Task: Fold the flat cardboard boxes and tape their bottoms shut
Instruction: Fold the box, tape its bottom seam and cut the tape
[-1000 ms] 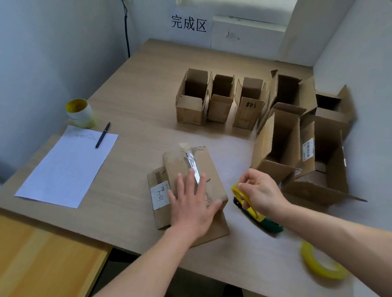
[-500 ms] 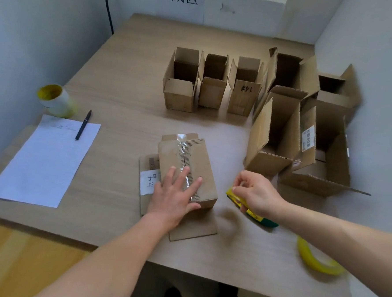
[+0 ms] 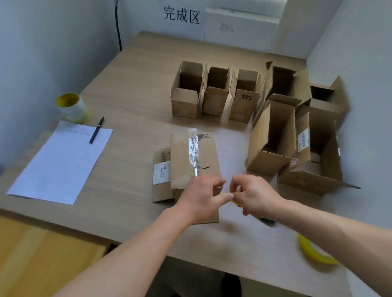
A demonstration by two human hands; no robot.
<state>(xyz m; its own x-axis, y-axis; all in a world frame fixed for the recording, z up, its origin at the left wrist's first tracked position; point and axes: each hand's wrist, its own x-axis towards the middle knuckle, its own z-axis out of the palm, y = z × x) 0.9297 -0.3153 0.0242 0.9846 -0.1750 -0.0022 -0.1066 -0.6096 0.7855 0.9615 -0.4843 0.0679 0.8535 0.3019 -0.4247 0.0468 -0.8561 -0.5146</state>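
A folded cardboard box point(image 3: 182, 163) lies on the table point(image 3: 128, 175) with a strip of clear tape point(image 3: 193, 153) along its seam and a white label on its left flap. My left hand point(image 3: 202, 198) is at the box's near end with curled fingers and its thumb pointing right; blur hides whether it pinches anything. Right beside it, my right hand point(image 3: 255, 195) grips a yellow and green cutter point(image 3: 267, 221), mostly hidden under the hand. The two hands nearly touch.
Several open folded boxes point(image 3: 216, 89) stand in a row at the back and crowd the right side point(image 3: 272, 141). A yellow tape roll point(image 3: 316, 253) lies near the front right edge. Left are a paper sheet point(image 3: 60, 161), a pen point(image 3: 97, 130) and a yellow-rimmed cup point(image 3: 72, 107).
My left hand slid back from lying flat on the taped seam to the box's near end and curled its fingers. My right hand moved left with the cutter to meet it.
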